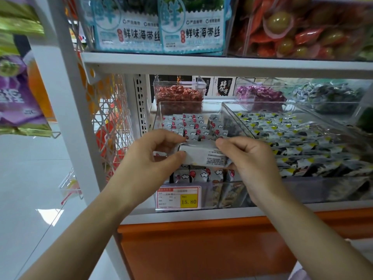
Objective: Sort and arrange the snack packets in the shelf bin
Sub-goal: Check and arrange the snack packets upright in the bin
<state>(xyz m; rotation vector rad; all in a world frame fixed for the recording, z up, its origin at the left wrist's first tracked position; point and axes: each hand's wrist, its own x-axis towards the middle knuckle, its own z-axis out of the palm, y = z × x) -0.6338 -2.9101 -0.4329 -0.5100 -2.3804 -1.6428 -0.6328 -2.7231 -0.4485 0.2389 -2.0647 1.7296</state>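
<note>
Head view puts both of our hands in front of the clear shelf bin, and between them we hold a small bundle of white snack packets, its printed back facing us. Our left hand pinches the bundle's left end, forefinger curled over the top edge and thumb pressed beneath. Our right hand grips the right end, fingers curled over the top; its thumb is mostly hidden under the bundle, so we cannot tell how it lies. The bundle sits level, over the front part of the bin, and whether it touches the packets below we cannot tell.

Just beyond our fingertips, more packets of the same kind, white with red spots and cloud shapes, stand in rows inside the bin. Under our hands a further row shows through the bin's front wall, and lower still a price label with a yellow patch reads 15.80. To the right of our right hand lies a wider clear bin filled with packets marked in yellow and black. Farther back than our hands stand a tub of red-wrapped sweets and, to its right, purple-wrapped ones. Above our hands a white shelf board carries blue-and-white seaweed packs.
</note>
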